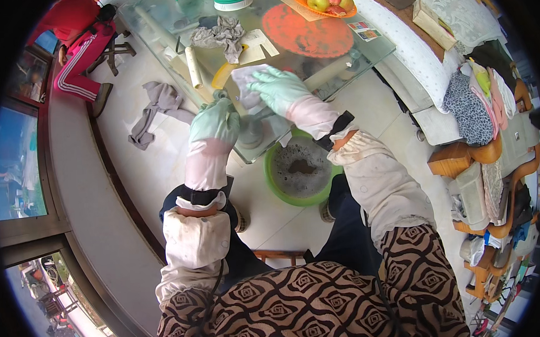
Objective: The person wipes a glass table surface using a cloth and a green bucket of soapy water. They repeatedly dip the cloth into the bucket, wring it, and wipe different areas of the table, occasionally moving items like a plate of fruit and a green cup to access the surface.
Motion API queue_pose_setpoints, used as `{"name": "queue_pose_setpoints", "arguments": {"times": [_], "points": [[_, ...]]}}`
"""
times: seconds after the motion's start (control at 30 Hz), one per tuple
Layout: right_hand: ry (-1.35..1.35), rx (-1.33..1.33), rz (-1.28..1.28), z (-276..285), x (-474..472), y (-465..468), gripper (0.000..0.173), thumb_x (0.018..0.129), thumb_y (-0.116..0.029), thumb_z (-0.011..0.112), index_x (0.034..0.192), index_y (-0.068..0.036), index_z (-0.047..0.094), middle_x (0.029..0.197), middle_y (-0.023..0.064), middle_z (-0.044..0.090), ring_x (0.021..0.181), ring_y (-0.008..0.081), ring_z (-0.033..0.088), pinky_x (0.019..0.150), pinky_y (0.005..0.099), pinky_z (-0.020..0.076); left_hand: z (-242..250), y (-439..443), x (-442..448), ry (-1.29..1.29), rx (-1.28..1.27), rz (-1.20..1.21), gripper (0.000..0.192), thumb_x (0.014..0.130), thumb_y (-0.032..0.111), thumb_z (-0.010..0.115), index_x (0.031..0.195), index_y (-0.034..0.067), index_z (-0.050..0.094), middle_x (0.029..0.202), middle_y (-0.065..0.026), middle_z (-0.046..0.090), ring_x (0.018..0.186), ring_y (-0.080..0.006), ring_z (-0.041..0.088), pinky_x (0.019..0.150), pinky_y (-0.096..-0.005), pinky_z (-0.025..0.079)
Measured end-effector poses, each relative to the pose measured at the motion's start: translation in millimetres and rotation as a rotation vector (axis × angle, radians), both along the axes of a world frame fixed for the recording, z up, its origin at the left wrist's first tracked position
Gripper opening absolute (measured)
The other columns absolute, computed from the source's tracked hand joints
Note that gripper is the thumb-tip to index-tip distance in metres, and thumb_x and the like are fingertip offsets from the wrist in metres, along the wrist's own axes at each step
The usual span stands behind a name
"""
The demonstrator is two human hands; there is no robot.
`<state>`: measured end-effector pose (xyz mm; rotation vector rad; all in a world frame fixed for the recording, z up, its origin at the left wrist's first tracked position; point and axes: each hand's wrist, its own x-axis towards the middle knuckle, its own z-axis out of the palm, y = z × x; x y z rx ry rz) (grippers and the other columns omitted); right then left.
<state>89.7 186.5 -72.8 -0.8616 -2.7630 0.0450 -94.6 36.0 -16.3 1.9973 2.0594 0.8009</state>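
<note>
Both my hands wear pale green and pink gloves. My right hand (278, 89) lies over a light grey cloth (248, 86), fingers spread, near the corner of the glass table (268, 139). At the table's left edge is my left hand (214, 123), its fingers bent around a small roundish grey object (220, 94); the grip itself is partly hidden. Beyond them on the glass are a yellow curved object (223, 75), a pale tube (193, 68) and a crumpled grey cloth (221, 35). Below the corner, a green basin (273, 186) holds foamy, dirty water.
An orange basket (349, 14) of apples and a red round mat (307, 31) are on the table. Another grey cloth (159, 105) lies on the floor at left. A seated person in red (82, 54) is at upper left. A bed or bench (411, 81) stands at right.
</note>
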Motion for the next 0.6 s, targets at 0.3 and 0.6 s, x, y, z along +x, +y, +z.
{"name": "queue_pose_setpoints", "arguments": {"times": [0.3, 0.6], "points": [[-0.162, 0.041, -0.512, 0, 43, 47, 0.047, 0.1, -0.024, 0.045, 0.146, -0.019, 0.052, 0.153, 0.0091, 0.047, 0.145, 0.0278, 0.038, 0.123, 0.041, 0.0241, -3, -3, -5, -0.008, 0.248, 0.016, 0.016, 0.091, 0.015, 0.055, 0.095, 0.004, 0.066, 0.084, -0.0184, 0.069, 0.08, -0.0404, 0.065, 0.073, -0.0488, 0.052], [0.099, 0.195, -0.014, -10, 23, -10, 0.041, 0.09, -0.014, 0.056, 0.131, -0.018, 0.064, 0.145, 0.0052, 0.057, 0.138, 0.0274, 0.047, 0.115, 0.0374, 0.0377, 9, -5, -8, -0.122, 0.195, 0.078, 0.02, 0.092, 0.017, 0.056, 0.101, 0.005, 0.07, 0.085, -0.0225, 0.069, 0.082, -0.0425, 0.066, 0.073, -0.0497, 0.053]]}}
